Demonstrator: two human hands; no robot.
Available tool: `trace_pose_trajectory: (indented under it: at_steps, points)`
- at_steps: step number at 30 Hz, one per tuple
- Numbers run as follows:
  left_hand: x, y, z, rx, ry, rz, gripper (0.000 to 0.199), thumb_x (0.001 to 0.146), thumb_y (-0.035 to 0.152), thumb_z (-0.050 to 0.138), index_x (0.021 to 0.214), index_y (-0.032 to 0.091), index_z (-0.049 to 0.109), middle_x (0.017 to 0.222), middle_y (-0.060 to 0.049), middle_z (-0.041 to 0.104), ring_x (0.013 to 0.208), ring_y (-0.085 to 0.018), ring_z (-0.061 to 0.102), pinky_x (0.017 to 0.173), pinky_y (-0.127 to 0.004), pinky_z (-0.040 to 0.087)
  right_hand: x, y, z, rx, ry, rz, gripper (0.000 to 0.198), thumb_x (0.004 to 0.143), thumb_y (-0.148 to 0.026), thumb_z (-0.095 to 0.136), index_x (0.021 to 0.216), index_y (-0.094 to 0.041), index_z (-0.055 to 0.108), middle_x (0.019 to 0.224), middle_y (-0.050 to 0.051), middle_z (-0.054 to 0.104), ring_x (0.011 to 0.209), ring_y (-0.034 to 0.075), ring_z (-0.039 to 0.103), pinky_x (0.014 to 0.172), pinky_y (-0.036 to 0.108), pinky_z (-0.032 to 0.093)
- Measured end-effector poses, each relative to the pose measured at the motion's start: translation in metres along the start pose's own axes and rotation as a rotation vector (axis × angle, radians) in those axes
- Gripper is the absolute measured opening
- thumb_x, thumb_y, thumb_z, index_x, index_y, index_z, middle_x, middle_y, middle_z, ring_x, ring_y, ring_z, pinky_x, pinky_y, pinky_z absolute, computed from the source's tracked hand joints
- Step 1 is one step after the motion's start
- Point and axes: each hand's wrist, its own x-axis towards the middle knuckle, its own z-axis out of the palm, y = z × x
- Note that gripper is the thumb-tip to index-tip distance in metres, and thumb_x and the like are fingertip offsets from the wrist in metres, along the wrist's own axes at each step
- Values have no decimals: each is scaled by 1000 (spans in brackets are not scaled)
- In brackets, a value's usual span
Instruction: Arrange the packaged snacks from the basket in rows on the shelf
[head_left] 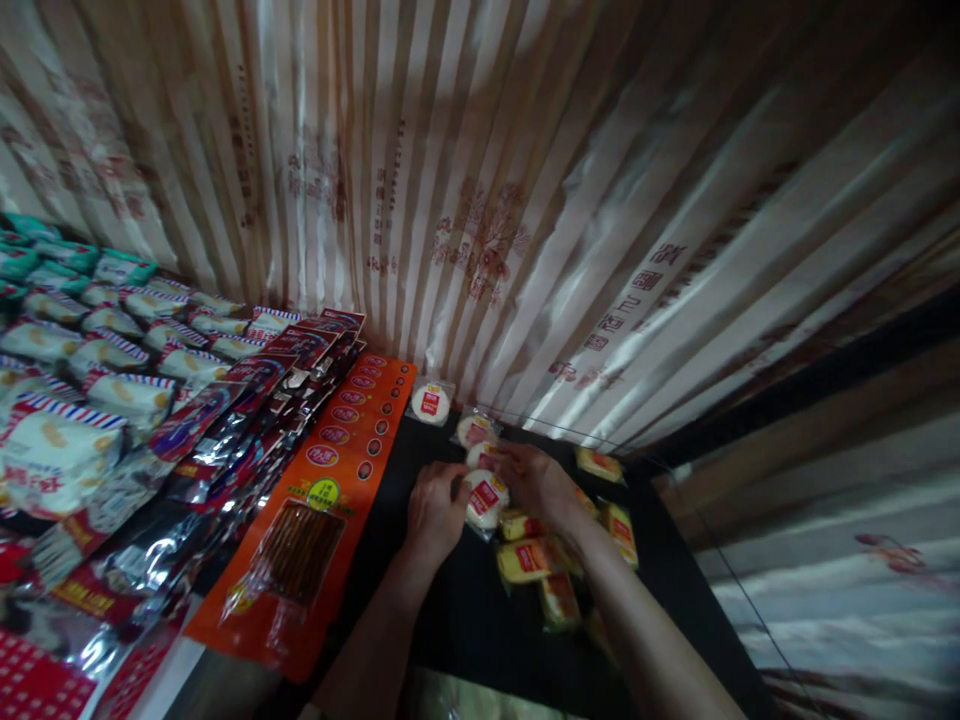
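Individually wrapped round white crackers with red labels form a short row on a black tabletop [465,620]. My left hand [437,510] has its fingers curled against the left edge of the nearest wrapped cracker [486,502]. My right hand [538,485] reaches over from the right, its fingertips bent onto the wrapped cracker [480,458] just behind that one. Farther back lies another wrapped cracker [475,430], and one more wrapped cracker [430,403] sits apart by the curtain. Beneath and beside my right forearm are several yellow wrapped cakes [523,560], partly hidden by it.
Left of the crackers lies a long orange snack packet [330,500] with brown sticks showing in its window. Beyond it are overlapping dark shiny packets [247,430] and rows of white snack bags [60,450]. A pleated printed curtain [480,200] rises along the back edge.
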Motion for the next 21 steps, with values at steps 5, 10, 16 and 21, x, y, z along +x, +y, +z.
trace_pose_trajectory:
  at_steps: [5, 10, 16, 21]
  points:
    - [-11, 8, 1, 272, -116, 49, 37, 77, 16, 55, 114, 19, 61, 104, -9, 63, 102, -25, 51, 92, -35, 41, -13, 0, 4, -88, -114, -41, 27, 83, -22, 54, 108, -20, 65, 104, 8, 66, 99, 20, 60, 85, 29, 42]
    - [-12, 8, 5, 273, -99, -12, 44, 74, 18, 59, 118, 19, 58, 105, -10, 61, 103, -26, 51, 94, -36, 40, -14, -4, 6, -95, -124, -24, 29, 81, -20, 55, 109, -20, 64, 96, 7, 65, 92, 18, 59, 80, 27, 42]
    - [-3, 0, 5, -47, -62, -51, 42, 69, 9, 59, 109, 24, 62, 98, -4, 58, 84, -17, 58, 83, -28, 46, -8, -10, 5, 27, -87, 8, 30, 80, -17, 53, 107, -21, 65, 92, 5, 66, 85, 17, 60, 75, 26, 44]
    - [10, -8, -1, -330, 69, -116, 31, 71, 9, 57, 98, 20, 65, 89, -2, 53, 79, -13, 57, 76, -24, 49, 1, -7, 12, 342, -7, 81, 33, 79, -24, 56, 111, -20, 60, 100, 6, 67, 84, 17, 64, 75, 28, 49]
